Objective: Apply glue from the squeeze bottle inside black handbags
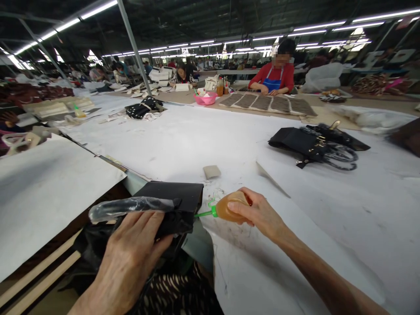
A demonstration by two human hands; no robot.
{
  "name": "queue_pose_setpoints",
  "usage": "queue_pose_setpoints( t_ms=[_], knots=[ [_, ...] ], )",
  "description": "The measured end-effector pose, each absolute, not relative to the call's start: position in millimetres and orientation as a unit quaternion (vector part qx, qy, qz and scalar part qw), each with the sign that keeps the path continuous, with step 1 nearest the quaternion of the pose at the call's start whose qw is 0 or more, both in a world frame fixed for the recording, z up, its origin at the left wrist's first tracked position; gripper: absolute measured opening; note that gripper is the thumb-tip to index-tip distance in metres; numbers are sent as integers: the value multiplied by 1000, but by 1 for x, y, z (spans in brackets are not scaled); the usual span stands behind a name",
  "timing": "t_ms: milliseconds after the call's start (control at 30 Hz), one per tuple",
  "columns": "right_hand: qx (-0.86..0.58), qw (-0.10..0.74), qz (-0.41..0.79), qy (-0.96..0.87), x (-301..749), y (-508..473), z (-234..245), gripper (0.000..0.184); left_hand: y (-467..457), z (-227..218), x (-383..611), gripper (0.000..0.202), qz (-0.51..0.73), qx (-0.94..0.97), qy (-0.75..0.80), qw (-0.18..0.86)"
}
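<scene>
A black handbag (170, 190) with a plastic-wrapped handle (131, 208) lies at the near table edge. My left hand (131, 245) is closed over its near side, fingers on top and thumb underneath. My right hand (259, 212) squeezes a glue bottle (228, 208) of amber liquid, tilted on its side. The bottle's thin green nozzle points left and meets the bag's right edge; whether glue is coming out I cannot make out. Just beyond the bottle lies a small beige square (211, 171).
More black bags (305, 142) with wrapped handles lie at the right of the white table (210, 135). A pink bowl (206, 99) and bottles stand farther back. Across the table a person in red (274, 78) works by grey panels (262, 103). A metal pole (134, 46) rises at left.
</scene>
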State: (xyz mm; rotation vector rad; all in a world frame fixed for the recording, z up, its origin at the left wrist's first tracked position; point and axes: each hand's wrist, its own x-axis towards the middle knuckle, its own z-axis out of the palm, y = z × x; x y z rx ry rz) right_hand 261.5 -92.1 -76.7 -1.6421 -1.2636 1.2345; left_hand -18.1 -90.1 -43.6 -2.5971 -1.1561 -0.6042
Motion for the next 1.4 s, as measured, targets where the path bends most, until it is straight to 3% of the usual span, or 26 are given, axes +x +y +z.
queue_pose_setpoints(
  t_ms=[800, 1167, 1400],
  knots=[
    [-604, 345, 509, -508, 245, -113, -62, 26, -94, -36, -13, 16, -208, -884, -413, 74],
    [-568, 340, 559, -499, 240, -126, -58, 24, -92, -38, -14, 25, -222, -887, -397, 85],
    [-569, 350, 567, -482, 237, -131, -60, 25, -92, -34, -12, 21, -218, -888, -397, 73]
  ],
)
